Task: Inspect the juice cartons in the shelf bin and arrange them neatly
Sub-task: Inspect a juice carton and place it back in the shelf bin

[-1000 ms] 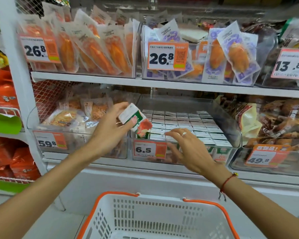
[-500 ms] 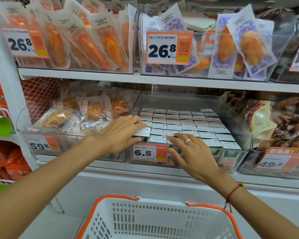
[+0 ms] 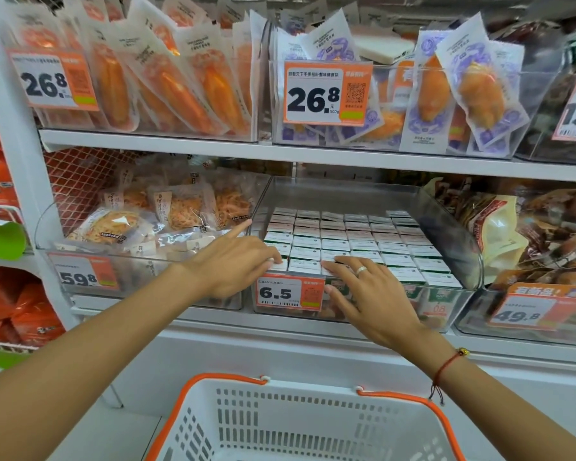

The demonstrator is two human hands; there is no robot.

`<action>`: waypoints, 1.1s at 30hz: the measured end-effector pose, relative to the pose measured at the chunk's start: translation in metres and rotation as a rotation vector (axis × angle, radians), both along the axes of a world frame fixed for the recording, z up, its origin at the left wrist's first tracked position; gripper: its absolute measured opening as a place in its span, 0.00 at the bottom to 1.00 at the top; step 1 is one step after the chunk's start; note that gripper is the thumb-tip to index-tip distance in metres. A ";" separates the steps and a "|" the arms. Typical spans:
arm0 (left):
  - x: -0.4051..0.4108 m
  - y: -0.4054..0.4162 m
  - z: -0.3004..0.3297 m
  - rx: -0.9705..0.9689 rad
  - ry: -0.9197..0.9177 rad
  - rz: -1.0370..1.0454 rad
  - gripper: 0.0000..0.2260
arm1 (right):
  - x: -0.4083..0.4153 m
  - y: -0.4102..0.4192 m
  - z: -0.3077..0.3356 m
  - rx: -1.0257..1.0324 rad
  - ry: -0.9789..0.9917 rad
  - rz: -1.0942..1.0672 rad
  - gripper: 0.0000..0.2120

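Small juice cartons (image 3: 356,242) with white tops stand packed in tidy rows inside a clear plastic shelf bin (image 3: 453,227) on the middle shelf, behind a 6.5 price tag (image 3: 288,292). My left hand (image 3: 236,261) lies on the front-left cartons, its fingertips curled over the front-left carton and its index finger pointing up and away. My right hand (image 3: 366,289), wearing a ring, presses flat with straight fingers on the front row, its thumb down over the bin's front wall.
A white basket with orange handles (image 3: 300,424) hangs below the shelf. Clear bins of bagged snacks (image 3: 153,221) and dark packets (image 3: 546,227) flank the carton bin. The upper shelf (image 3: 313,158) carries orange and purple packets.
My left hand put the carton it held up back into the front-left corner of the bin. Both hands settled onto the front row. The view moved closer.
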State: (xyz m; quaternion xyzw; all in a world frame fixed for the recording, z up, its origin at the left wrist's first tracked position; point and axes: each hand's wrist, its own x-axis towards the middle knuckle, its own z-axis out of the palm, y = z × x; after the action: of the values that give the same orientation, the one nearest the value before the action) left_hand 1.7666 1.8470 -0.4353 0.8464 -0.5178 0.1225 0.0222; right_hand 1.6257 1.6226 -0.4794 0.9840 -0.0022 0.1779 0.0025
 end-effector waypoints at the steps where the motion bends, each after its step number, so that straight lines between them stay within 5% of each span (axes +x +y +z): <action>1: -0.001 0.002 -0.004 -0.078 0.006 0.000 0.13 | 0.000 0.000 0.002 0.008 0.027 0.002 0.24; 6: -0.016 0.018 -0.028 -0.640 0.141 0.140 0.20 | 0.026 0.009 0.037 0.172 0.077 0.086 0.22; 12: -0.017 0.019 -0.044 -0.773 0.301 0.238 0.31 | 0.112 0.048 0.071 0.105 0.362 0.184 0.16; 20: -0.015 0.020 -0.049 -0.688 0.194 0.258 0.35 | 0.153 0.057 0.096 -0.032 0.620 0.089 0.23; 24: -0.017 0.020 -0.048 -0.694 0.215 0.254 0.35 | 0.160 0.061 0.084 -0.128 0.560 0.075 0.26; 33: -0.019 0.016 -0.042 -0.675 0.237 0.297 0.35 | 0.128 0.038 0.082 0.272 0.265 0.156 0.21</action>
State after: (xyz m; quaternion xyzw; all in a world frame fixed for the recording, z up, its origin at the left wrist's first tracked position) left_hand 1.7476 1.8634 -0.4774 0.8655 -0.3141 0.1893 0.3413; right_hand 1.7533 1.6604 -0.3969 0.9873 0.0501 0.0446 -0.1441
